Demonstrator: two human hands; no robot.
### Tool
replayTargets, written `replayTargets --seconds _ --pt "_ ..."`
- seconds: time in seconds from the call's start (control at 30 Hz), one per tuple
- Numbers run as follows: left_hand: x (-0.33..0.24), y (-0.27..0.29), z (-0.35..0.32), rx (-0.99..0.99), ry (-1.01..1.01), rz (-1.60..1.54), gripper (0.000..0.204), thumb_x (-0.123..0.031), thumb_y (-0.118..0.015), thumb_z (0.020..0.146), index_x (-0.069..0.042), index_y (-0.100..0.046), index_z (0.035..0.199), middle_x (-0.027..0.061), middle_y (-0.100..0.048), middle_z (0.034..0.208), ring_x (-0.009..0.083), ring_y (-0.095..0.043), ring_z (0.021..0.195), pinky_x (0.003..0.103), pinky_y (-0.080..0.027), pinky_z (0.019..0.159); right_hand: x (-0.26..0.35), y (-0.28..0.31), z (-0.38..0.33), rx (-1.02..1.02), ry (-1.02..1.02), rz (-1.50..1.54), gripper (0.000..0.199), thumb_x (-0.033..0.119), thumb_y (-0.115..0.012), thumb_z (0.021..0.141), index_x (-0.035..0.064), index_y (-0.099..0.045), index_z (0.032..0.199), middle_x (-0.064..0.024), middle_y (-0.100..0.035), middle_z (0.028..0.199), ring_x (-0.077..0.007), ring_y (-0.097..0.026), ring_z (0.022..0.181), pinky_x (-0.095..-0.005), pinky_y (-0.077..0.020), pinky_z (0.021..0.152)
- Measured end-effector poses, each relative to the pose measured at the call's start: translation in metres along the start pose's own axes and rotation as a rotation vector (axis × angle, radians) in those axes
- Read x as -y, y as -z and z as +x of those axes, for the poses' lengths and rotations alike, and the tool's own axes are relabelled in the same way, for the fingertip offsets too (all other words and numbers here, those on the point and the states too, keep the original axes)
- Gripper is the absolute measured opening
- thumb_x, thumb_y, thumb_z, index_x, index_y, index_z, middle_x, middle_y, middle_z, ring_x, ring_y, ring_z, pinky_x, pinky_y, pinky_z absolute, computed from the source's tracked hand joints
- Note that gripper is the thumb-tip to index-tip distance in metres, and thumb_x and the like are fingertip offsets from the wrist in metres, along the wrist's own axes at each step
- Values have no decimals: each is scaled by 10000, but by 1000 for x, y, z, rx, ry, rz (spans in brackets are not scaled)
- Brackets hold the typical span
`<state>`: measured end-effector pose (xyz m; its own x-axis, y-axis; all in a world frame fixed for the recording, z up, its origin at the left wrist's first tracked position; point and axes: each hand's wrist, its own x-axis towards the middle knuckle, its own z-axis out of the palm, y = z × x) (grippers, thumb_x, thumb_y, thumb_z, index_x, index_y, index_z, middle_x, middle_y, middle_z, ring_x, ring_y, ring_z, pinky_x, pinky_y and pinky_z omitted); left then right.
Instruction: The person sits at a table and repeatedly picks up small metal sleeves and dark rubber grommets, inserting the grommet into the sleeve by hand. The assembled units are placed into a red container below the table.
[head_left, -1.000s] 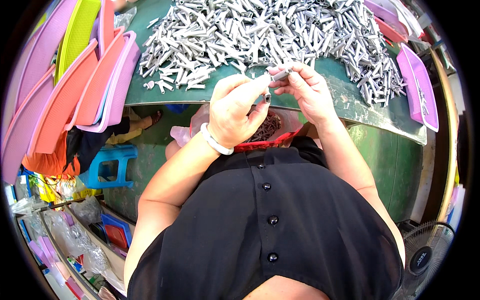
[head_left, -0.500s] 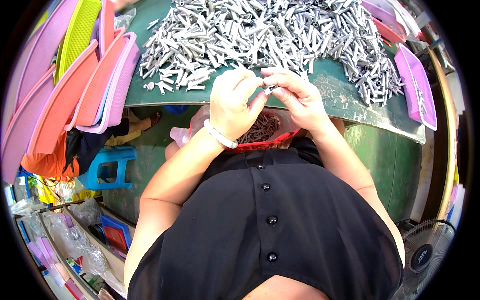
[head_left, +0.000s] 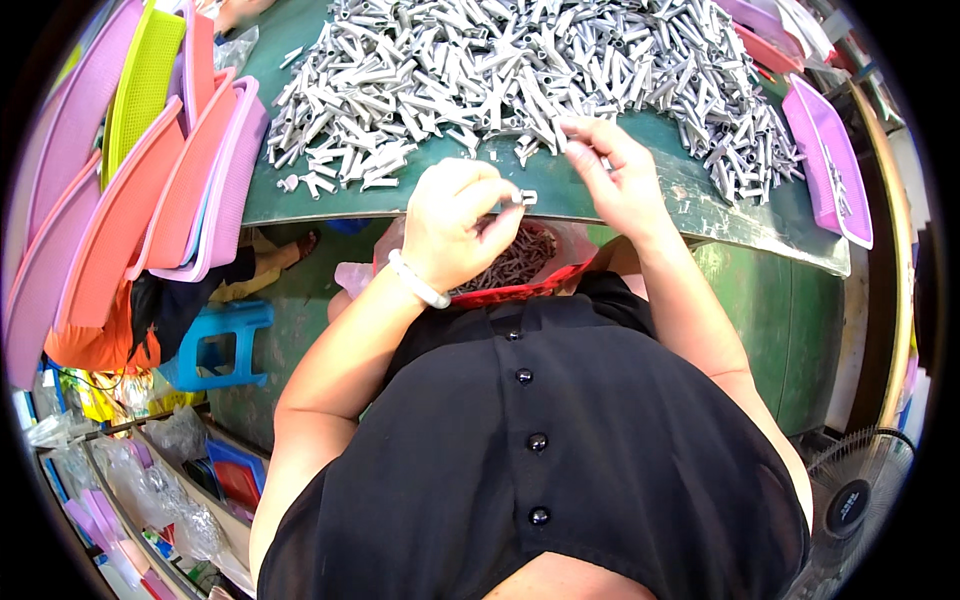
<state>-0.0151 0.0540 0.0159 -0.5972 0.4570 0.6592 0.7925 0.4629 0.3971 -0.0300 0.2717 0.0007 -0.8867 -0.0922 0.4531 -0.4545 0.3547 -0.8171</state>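
The person sits at a green bench (head_left: 690, 195) that carries a very large heap of small grey metal pieces (head_left: 520, 70). The left hand (head_left: 455, 225) is held just over the bench edge, and its fingers (head_left: 500, 200) are pressed together on one small grey piece (head_left: 528, 197), pinching it between thumb and forefinger. The right hand (head_left: 615, 170) is at the near side of the heap; its fingertips (head_left: 572, 130) are closed on another piece from the pile, though what exactly they pinch is too small to tell.

Under the hands, on the person's lap, sits a red basket (head_left: 520, 285) with a modest amount of dark, brownish pieces inside. In my judgement the work is far from the end: the basket holds only a little, while the grey heap covers almost the whole bench. At the left lean stacked plastic trays (head_left: 150, 200) in pink, orange and green, and one purple tray (head_left: 830, 160) lies at the right end of the bench
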Motion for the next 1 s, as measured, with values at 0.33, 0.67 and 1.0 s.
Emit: replayTargets --seconds 0.33,0.67,1.0 --pt "6 -5 -10 301 133 151 150 -161 -705 733 -63 -628 816 85 -553 738 280 -559 721 375 -456 651 -18 -5 9 15 134 -907 232 262 -749 700 72 -668 806 -71 -553 815 -269 -541 847 -385 -405 743" --pt "11 -21 13 140 143 127 246 -116 -698 736 -47 -622 959 103 -588 869 294 -583 810 378 -472 695 -18 -21 18 -75 326 -829 206 178 -723 693 87 -634 855 -58 -525 843 -253 -520 839 -375 -381 767" --pt "23 -47 41 102 63 282 392 -81 -714 674 -43 -607 1048 107 -566 941 294 -565 858 378 -473 747 -19 -23 21 -81 390 -876 107 140 -652 699 76 -612 774 -49 -540 832 -239 -522 857 -381 -377 783"
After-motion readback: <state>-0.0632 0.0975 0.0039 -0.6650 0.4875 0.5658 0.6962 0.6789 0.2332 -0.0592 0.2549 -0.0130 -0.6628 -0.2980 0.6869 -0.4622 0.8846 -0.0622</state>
